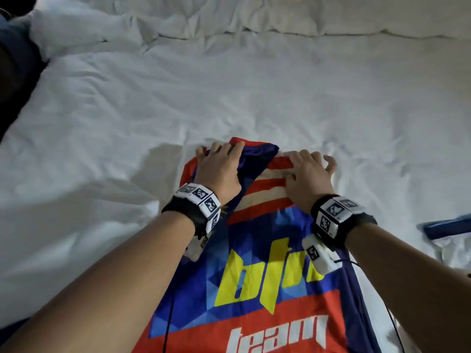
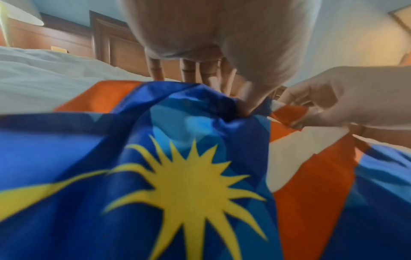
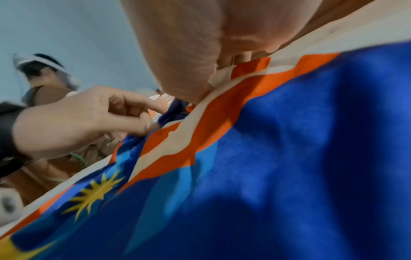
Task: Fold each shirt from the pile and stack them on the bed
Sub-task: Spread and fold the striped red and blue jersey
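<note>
A blue, red and yellow jersey [image 1: 254,289] lies flat on the white bed [image 1: 178,98], its printed side up and its far end bunched. Both hands are at that far end. My left hand [image 1: 219,159] pinches a fold of the blue fabric [image 2: 189,112] between thumb and fingers. My right hand [image 1: 305,164] pinches the red and white striped edge [image 2: 289,112] just beside it. In the right wrist view the jersey [image 3: 289,158] fills the frame, with the left hand [image 3: 89,119] gripping cloth at its top. The jersey's near end runs out of view below.
Another blue and white garment [image 1: 446,225] lies at the bed's right edge. Pillows [image 1: 356,21] line the far side. The bed's left edge drops to dark floor [image 1: 12,98]. A wooden headboard [image 2: 111,47] and a lamp [image 2: 20,12] stand beyond.
</note>
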Available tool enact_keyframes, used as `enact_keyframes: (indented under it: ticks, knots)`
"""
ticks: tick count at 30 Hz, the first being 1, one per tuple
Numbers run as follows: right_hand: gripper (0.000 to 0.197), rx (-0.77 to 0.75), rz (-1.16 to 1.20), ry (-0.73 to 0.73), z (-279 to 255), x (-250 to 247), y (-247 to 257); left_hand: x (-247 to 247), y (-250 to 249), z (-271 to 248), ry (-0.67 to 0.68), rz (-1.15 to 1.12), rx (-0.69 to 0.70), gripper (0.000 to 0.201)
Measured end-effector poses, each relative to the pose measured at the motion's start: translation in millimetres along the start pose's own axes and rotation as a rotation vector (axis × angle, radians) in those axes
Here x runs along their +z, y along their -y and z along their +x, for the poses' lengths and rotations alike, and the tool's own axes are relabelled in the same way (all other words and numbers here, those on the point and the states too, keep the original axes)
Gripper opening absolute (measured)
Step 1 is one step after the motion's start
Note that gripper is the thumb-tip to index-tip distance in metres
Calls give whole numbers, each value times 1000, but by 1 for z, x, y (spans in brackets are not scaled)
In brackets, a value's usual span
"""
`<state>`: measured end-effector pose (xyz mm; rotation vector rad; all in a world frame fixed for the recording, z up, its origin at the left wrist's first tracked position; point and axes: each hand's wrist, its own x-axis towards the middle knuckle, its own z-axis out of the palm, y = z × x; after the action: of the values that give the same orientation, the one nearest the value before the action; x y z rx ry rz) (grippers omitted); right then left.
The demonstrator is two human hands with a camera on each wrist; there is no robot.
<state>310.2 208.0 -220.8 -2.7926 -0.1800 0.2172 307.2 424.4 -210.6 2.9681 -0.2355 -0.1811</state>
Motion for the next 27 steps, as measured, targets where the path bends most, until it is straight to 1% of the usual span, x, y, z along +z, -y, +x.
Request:
enact_keyframes:
  ticks: [2, 3, 4, 5, 6, 7, 8, 9, 10, 11, 12, 13, 14, 15, 16, 17, 18, 20, 21, 22, 23, 24, 25, 27]
  knots:
    - [37, -151, -22, -29, -7, 3, -1, 0, 6, -6, -100, -160, 50, 42]
    - [27, -210, -7, -37, -9, 4, -1, -1, 8, -5, -140, -268, 40, 37]
    - [16, -244, 35, -43, -9, 2, 0, -4, 9, -1, -147, -367, 4, 37]
    - [11, -253, 106, -51, -8, -1, 2, -8, 10, 5, -101, -425, -52, 43]
    - [12, -233, 199, -57, -6, -5, 5, -12, 11, 12, -4, -432, -109, 56]
    - [13, -184, 288, -53, -3, -9, 9, -15, 12, 18, 125, -404, -144, 70]
    - [21, -126, 342, -26, 2, -11, 11, -19, 13, 23, 240, -364, -144, 77]
    - [39, -81, 354, 30, 8, -14, 13, -21, 13, 26, 302, -326, -115, 75]
    - [57, -52, 323, 117, 13, -17, 15, -20, 15, 28, 303, -288, -73, 65]
    - [65, -44, 260, 203, 18, -18, 16, -20, 15, 28, 271, -251, -36, 52]
    - [59, -58, 177, 262, 22, -18, 15, -20, 14, 28, 227, -224, -13, 41]
    - [44, -80, 101, 282, 25, -18, 14, -21, 14, 27, 175, -213, -12, 30]
    - [28, -105, 50, 254, 26, -18, 13, -22, 15, 27, 111, -231, -24, 20]
    - [15, -129, 68, 194, 27, -17, 10, -24, 17, 28, 43, -276, -41, 14]
    - [9, -145, 132, 129, 26, -16, 7, -27, 19, 29, -29, -324, -50, 12]
    - [9, -165, 236, 71, 25, -16, 5, -29, 21, 30, -81, -365, -58, 16]
    - [11, -177, 365, 31, 24, -18, 5, -32, 22, 31, -90, -378, -45, 25]
    - [14, -162, 569, -6, 23, -27, 7, -38, 18, 32, 21, -365, 77, 55]
    - [15, -136, 622, -9, 22, -32, 8, -41, 12, 33, 90, -371, 144, 66]
    - [17, -113, 646, -11, 21, -37, 11, -41, 4, 33, 147, -386, 195, 64]
    - [19, -105, 656, -18, 20, -41, 12, -40, -4, 34, 169, -419, 225, 49]
    - [20, -102, 668, -29, 18, -45, 13, -38, -10, 34, 153, -459, 232, 26]
    - [19, -104, 678, -44, 17, -48, 12, -35, -13, 34, 119, -503, 216, 11]
    - [17, -82, 644, -44, 13, -54, 4, -29, -10, 38, 32, -525, 130, 14]
